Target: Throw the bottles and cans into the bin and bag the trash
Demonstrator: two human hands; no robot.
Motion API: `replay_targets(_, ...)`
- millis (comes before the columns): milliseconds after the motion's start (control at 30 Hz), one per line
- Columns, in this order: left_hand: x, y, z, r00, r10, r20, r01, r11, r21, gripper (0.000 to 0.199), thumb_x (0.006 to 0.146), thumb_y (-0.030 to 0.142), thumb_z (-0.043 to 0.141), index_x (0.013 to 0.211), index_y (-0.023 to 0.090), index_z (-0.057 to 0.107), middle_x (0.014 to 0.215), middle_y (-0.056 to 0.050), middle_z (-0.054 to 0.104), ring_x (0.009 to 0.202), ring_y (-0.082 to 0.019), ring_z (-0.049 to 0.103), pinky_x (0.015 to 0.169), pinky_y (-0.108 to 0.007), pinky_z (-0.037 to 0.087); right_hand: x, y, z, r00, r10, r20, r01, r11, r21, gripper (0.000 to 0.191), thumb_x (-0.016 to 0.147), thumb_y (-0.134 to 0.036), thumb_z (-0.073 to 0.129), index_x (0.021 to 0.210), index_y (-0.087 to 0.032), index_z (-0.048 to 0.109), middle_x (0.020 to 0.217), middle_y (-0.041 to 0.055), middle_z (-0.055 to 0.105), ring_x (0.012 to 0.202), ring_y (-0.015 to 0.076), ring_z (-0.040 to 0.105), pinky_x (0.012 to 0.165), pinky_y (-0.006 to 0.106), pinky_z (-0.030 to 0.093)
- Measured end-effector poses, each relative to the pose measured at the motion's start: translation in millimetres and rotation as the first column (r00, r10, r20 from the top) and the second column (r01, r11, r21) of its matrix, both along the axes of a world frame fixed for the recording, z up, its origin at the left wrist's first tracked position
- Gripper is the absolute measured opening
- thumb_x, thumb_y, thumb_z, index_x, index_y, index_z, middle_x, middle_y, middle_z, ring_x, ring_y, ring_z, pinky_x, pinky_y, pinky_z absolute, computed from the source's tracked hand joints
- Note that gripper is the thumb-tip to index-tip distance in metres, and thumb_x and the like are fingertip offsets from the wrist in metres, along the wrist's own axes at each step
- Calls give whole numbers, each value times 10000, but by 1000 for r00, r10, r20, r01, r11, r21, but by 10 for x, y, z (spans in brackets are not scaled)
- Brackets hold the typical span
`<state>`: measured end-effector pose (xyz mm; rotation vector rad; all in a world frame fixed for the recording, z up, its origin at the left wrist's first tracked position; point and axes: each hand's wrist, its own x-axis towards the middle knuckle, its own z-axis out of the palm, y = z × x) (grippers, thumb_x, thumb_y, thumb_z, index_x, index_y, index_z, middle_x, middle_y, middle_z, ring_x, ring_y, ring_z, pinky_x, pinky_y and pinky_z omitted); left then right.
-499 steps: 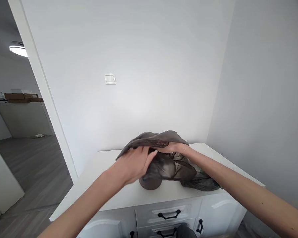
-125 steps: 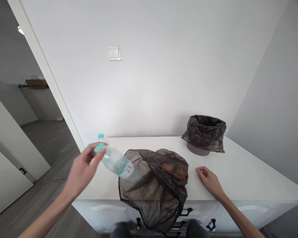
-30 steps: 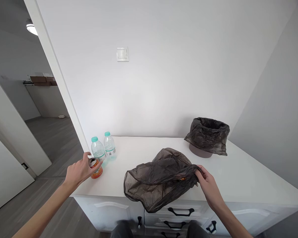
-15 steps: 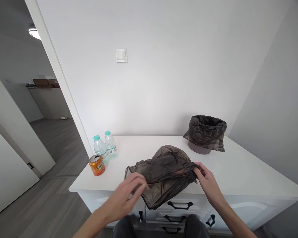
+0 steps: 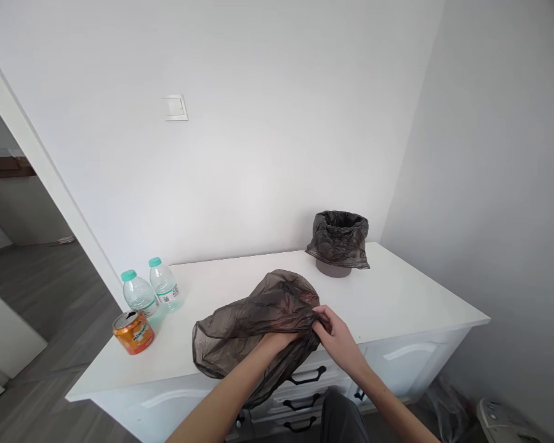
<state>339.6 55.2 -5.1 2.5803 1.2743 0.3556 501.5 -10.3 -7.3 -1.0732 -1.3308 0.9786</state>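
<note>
A thin black plastic bag (image 5: pixel 244 320) lies crumpled over the front of the white cabinet top, part of it hanging past the edge. My right hand (image 5: pixel 335 335) pinches its gathered right end. My left hand is covered by the folds of the bag; only the forearm and wrist show, and its fingers are hidden. Something reddish shows faintly through the dark film. Behind, to the right, a brownish bin (image 5: pixel 333 269) stands upright, lined with another black bag (image 5: pixel 339 243) folded over its rim.
At the left end of the white cabinet top (image 5: pixel 397 295) stand an orange can (image 5: pixel 133 332) and two clear bottles with teal caps (image 5: pixel 139 294) (image 5: pixel 164 283). Black-handled drawers are below. A clear plastic bag (image 5: pixel 445 406) lies on the floor at right.
My left hand has moved right, from beside the bag to within its folds. The view has turned to the right. My right hand still pinches the bag.
</note>
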Motion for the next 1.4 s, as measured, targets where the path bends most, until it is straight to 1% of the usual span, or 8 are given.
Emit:
replay_targets(167,-21,-197,143,999,36,-2,-36,999,-22,466,1006,346,375,1436,281,542,1466,-145,595,1359,-299,549,1159,-466,424,17,110,-45,999,-28,26,29,1000,-13,239,863,-453,610,936,-226,613,892,41,701,854,223,644,780,323,501)
replay_targets(300,-350,-660,366,995,92,-36,-94,994,-50,501,1013,453,410,1487,303,467,1448,-152,585,1360,-355,536,1129,-522,444,49,158,-34,993,-118,-21,118,993,-31,311,839,-527,611,902,-223,614,876,48,692,838,229,629,759,323,496)
replay_targets(533,-1549,-1599,1240,999,25,-26,-29,980,-197,654,928,526,637,1515,416,371,1417,-80,596,1213,-280,620,989,-388,527,71,132,-80,987,-161,4,160,983,-94,349,818,-548,642,925,-216,652,959,65,710,919,251,624,785,319,486)
replay_targets(633,-2205,-1560,1605,963,266,-27,-267,962,-46,615,963,564,556,1523,420,349,1423,-63,591,1172,-297,632,941,-397,530,87,133,-105,984,-178,0,177,977,-116,350,806,-540,651,942,-218,671,979,64,719,907,249,621,768,317,484)
replay_targets(733,-2677,-1234,1768,904,415,-103,-404,908,113,579,954,562,514,1476,333,413,1404,-86,571,1087,-307,646,876,-389,519,97,157,-118,980,-198,2,197,973,-123,345,808,-524,649,972,-221,681,978,57,722,896,243,616,761,316,481)
replay_targets(1000,-3032,-43,1375,751,195,-630,-71,974,217,439,776,173,689,1209,198,617,1170,-134,642,1062,-316,616,926,-402,436,-47,148,-196,974,-176,146,189,979,-81,339,781,-538,633,901,-222,659,915,52,718,846,242,628,749,325,488)
replay_targets(1233,-3195,416,1099,756,158,-635,-27,977,211,507,700,142,705,1199,176,622,1048,-151,701,1079,-335,568,926,-395,389,-27,82,-329,975,-79,207,104,989,-109,261,793,-485,617,875,-239,638,905,47,712,899,254,648,787,331,495)
replay_targets(1400,-3291,540,962,797,153,-585,-40,978,203,591,690,305,756,1249,203,596,1021,-151,713,1088,-355,546,950,-415,369,61,-167,-160,917,226,329,-178,970,-168,84,791,-317,611,815,-246,649,774,-3,674,767,206,597,697,280,462)
